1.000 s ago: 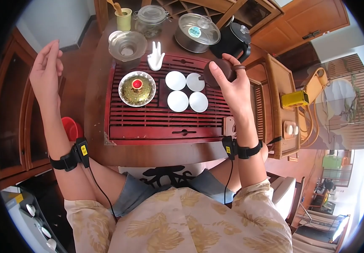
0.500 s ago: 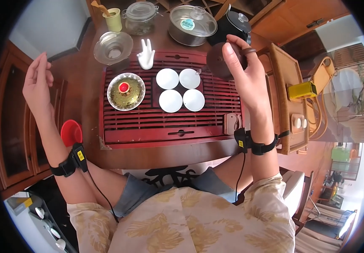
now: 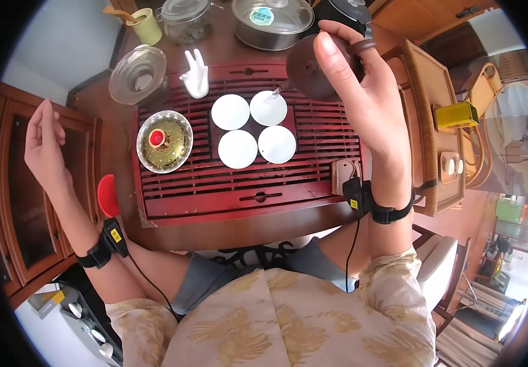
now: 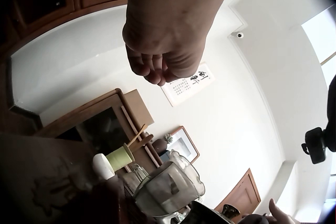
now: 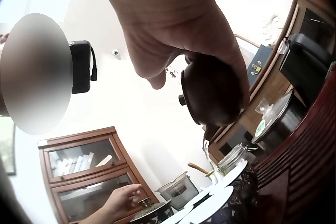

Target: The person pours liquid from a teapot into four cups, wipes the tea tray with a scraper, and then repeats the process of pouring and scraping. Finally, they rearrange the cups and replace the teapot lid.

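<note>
My right hand point(image 3: 371, 92) grips a dark brown teapot point(image 3: 307, 67) by its handle, the thumb stretched along its top. The pot is tilted, and a thin stream runs from its spout into the back right white cup point(image 3: 268, 109). In the right wrist view the teapot point(image 5: 212, 90) shows dark under my palm, spout downward. Several such cups stand together mid-tray. My left hand point(image 3: 47, 147) is raised off to the left, its fingers loosely bent around nothing. Closest to it on the tray is a lidded bowl point(image 3: 178, 156) with a red knob.
The slatted red tea tray point(image 3: 215, 202) bears a white hand figurine point(image 3: 196, 76) and a small brown block point(image 3: 343, 176). Behind stand a glass strainer bowl point(image 3: 135, 73), a glass jar point(image 3: 187, 21), a lidded pot point(image 3: 274, 27) and a black kettle point(image 3: 343, 15).
The tray and its contents have shifted left in the head view. My right hand and teapot look larger and nearer, the spout still over the same cup, and a stream now shows clearly.
</note>
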### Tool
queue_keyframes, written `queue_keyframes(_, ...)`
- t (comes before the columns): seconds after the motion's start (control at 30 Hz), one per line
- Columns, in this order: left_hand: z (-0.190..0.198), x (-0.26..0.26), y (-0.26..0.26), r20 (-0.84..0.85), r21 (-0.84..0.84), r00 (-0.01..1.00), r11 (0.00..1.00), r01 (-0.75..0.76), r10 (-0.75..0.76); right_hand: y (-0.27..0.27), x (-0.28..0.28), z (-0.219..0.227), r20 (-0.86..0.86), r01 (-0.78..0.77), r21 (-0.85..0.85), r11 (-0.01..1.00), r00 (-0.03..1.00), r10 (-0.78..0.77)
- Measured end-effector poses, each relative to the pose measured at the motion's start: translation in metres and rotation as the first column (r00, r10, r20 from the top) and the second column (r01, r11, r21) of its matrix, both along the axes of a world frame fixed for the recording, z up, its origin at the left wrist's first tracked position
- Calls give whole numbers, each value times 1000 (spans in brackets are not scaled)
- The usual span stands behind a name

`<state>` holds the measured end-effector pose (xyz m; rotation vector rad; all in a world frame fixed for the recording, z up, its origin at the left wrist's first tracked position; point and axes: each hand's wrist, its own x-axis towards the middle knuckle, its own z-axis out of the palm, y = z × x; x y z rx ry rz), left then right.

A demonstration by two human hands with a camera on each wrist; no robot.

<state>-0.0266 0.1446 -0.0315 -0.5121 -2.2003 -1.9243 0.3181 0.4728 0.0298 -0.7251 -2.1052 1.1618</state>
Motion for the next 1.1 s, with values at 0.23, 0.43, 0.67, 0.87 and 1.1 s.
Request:
queue_keyframes(0.23,-2,0,-1,-21,-29,1000,1000,7,-8,5,-1,-17,-22,19,16,1000,1000,-19)
queue_keyframes(0.43,-2,3,-2,-32,-41,999,999,32,-33,-43,-14,20,29,85,-82,993,996,-83)
queue_keyframes(0.67,-4,0,-4,-75,-61,996,997,38,-42,-44,-13,18,20,75,-70,995,997,-74)
queue_keyframes(0.87,-5,-3,-6,-74,-59,996,998,36,-41,-42,-12,14,13,53,-70,996,999,-52)
queue_keyframes(1.1,-4,-1,-4,-87,-78,996,997,27,-34,-36,-10,14,-16,-1,-149,989,1000,-1)
